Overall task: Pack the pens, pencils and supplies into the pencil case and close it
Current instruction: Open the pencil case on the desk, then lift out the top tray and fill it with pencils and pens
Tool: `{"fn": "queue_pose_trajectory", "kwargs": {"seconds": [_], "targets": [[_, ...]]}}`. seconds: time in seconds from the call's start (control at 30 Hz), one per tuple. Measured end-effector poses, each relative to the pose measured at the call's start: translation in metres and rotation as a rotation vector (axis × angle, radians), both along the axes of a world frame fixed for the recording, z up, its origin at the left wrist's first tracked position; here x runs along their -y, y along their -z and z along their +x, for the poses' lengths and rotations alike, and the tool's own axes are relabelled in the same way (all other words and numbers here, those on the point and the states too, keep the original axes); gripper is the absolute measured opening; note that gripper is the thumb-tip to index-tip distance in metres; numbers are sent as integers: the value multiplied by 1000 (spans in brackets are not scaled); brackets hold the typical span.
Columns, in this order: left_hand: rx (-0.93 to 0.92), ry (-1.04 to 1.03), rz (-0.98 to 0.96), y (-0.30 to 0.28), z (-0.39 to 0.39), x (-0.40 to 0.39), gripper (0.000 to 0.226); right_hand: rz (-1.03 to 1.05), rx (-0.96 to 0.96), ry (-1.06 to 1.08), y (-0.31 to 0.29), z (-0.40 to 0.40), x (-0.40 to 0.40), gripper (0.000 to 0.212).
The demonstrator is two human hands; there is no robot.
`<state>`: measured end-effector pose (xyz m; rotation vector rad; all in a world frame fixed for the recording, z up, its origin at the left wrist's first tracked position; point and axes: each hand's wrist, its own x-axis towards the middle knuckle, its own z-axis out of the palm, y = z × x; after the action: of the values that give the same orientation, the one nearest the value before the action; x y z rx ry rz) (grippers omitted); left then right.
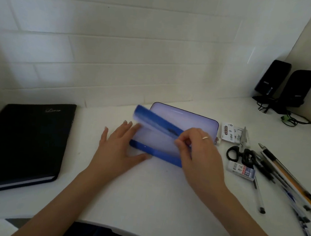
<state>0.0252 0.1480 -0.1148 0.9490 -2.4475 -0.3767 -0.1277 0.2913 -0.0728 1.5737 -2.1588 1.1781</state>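
A blue pencil case lies open on the white desk, its pale lid tilted up toward the wall. My left hand rests against the case's left end, fingers straight and thumb along the front wall. Above the case, my right hand pinches the right end of a flat blue strip, blurred and ruler-like, held slanted. Right of the case lie black-handled scissors, a 2B lead box, a white staples pack, a clear pen and several pens and pencils.
A black notebook lies at the left of the desk. Two black speakers with cables stand in the back right corner. The tiled wall runs close behind the case. The desk's front edge curves just before my body.
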Motion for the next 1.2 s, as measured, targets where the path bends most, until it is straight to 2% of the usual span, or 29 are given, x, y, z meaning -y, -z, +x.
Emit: {"fn": "queue_pose_trajectory", "kwargs": {"seconds": [0.1,0.17,0.2,0.33,0.43,0.57,0.67,0.9,1.07,1.2], "targets": [[-15,146,-100,2,-1,-2,50,-83,108,43,-11,-23,-6,8],[-51,176,-148,0,-1,-5,21,-107,122,112,-19,-50,-13,9],[-62,178,-174,-2,-2,-6,13,-102,107,165,-22,-66,-17,10],[-45,175,-239,-4,-3,-10,21,-27,108,337,-23,-116,-28,13],[-3,116,-288,-6,-1,-14,29,94,54,313,-18,-127,-11,13],[-46,45,-293,-6,3,-14,33,274,26,309,-13,-124,34,19],[-59,-51,-273,-8,5,-14,33,290,-2,301,-10,-115,53,19],[69,-211,-253,-1,2,-8,30,123,4,126,2,-53,15,14],[70,-325,-236,-2,4,-8,23,194,-19,-43,18,-10,-26,10],[24,-453,-184,-3,23,7,10,277,-127,-187,24,8,-42,10]]}}
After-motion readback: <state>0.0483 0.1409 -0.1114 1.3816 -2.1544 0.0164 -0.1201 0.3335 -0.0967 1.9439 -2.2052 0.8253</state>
